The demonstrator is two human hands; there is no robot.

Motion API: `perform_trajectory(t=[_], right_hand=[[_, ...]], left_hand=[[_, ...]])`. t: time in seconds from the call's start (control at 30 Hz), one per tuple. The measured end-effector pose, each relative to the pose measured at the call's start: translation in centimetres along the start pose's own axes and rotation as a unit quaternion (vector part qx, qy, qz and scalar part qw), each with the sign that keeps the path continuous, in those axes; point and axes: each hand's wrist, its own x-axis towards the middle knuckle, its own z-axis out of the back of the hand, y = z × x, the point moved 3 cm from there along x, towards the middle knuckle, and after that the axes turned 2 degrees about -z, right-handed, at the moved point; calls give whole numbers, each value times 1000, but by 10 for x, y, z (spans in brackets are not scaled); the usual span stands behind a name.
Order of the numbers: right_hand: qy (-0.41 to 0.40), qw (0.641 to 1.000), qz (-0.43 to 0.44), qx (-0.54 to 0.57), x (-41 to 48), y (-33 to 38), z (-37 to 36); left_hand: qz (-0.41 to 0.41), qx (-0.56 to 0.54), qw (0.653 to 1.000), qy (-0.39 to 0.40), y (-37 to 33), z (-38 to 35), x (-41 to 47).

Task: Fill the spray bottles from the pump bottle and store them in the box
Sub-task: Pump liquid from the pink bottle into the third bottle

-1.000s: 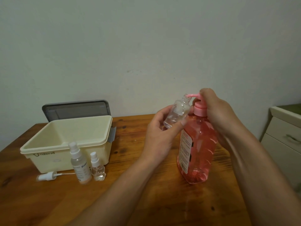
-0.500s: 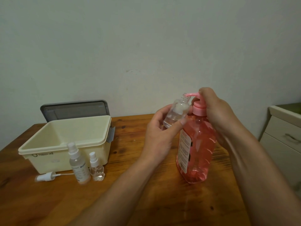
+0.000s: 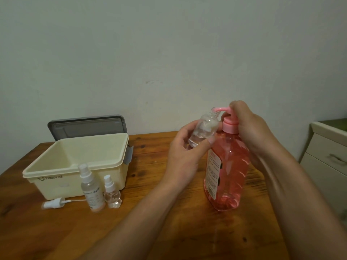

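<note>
Where the box (image 3: 56, 186) rests, the wooden table (image 3: 197, 231) meets a pale wall (image 3: 169, 53).

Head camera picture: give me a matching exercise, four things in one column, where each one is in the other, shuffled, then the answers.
1 pump bottle
2 uncapped clear bottle
3 loose spray head
4 grey lid

A lying on the table before the box
B tilted in the left hand
C upright behind the box
D standing, right hand on its pump

Pairs: 1-D, 2-B, 3-A, 4-C
</note>
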Motion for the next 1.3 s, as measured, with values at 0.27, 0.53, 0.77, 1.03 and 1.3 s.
perform_trajectory(t=[0.27, 0.53, 0.77, 1.03, 1.3], right_hand=[[1, 1000, -1, 0, 0, -2, 0], [3, 1000, -4, 12, 0, -1, 0], [0, 1000, -5, 7, -1, -2, 0], [-5, 1000, -2, -7, 0, -1, 0], [-2, 1000, -7, 1, -1, -2, 0]], left_hand=[[-1, -3, 1000, 2, -1, 1, -1], [-3, 2, 1000, -1, -1, 0, -1], [-8, 2, 1000, -2, -3, 2, -1], [-9, -1, 1000, 0, -4, 0, -2], [-5, 10, 1000, -5, -2, 2, -3]])
